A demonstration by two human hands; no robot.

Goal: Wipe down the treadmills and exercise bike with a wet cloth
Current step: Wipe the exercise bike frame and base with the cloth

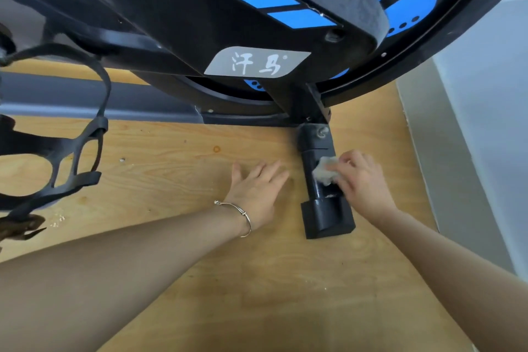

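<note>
Head view, cloth [324,171] under right grip [364,180]

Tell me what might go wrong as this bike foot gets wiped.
1. The right hand holds the small cloth on the base bar; moving up, its fingers may scrape the exposed bolt.
2. The left hand leans flat on the wooden floor; drips from the cloth could make it slip.
3. The bike frame hangs close overhead, so rising quickly may bump the head.
</note>
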